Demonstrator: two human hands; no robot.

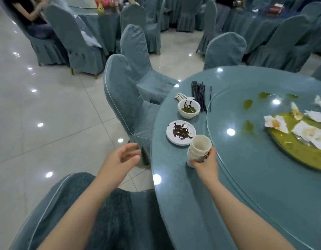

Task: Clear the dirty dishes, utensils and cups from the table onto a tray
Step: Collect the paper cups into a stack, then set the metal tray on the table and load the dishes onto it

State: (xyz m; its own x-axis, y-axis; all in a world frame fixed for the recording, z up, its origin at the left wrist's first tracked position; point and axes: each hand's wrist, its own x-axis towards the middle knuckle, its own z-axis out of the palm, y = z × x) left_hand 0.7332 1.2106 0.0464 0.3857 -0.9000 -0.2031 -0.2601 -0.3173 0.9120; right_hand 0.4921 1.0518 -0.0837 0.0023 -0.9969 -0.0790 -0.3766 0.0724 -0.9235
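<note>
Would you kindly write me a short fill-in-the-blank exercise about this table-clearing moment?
1. The right hand grips a stack of ____.
2. The left hand holds ____.
3. The small plate lies between the cup stack and the ____.
4. The black chopsticks lie on the far side of the ____.

Missing words: cups; nothing; bowl; bowl
</note>
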